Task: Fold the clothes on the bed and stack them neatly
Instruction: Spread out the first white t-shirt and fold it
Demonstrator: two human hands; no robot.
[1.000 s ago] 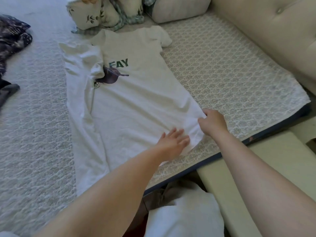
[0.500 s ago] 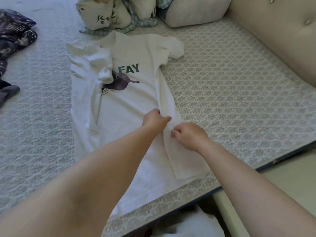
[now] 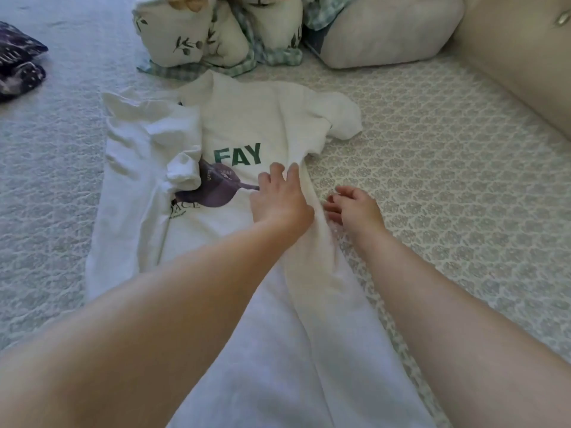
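A white T-shirt (image 3: 247, 118) with green letters and a purple print lies face up on the patterned bed cover (image 3: 448, 186). Its left side and sleeve are folded inward over the print. The right side is partly folded in, forming a raised ridge down the shirt. My left hand (image 3: 279, 199) rests on the shirt just below the letters, fingers spread and pressing beside the ridge. My right hand (image 3: 355, 206) hovers just right of the ridge over the bed cover, fingers loosely curled and holding nothing.
Floral pillows (image 3: 191, 29) and a plain grey pillow (image 3: 386, 29) sit at the head of the bed, with a checked cloth (image 3: 272, 55) between them. A dark patterned garment (image 3: 18, 69) lies at the far left. A beige padded headboard (image 3: 519, 57) borders the right.
Both hands moved up the shirt from the hem towards the chest. The shirt's right edge was carried inward into a fold, and my right hand let go of the cloth.
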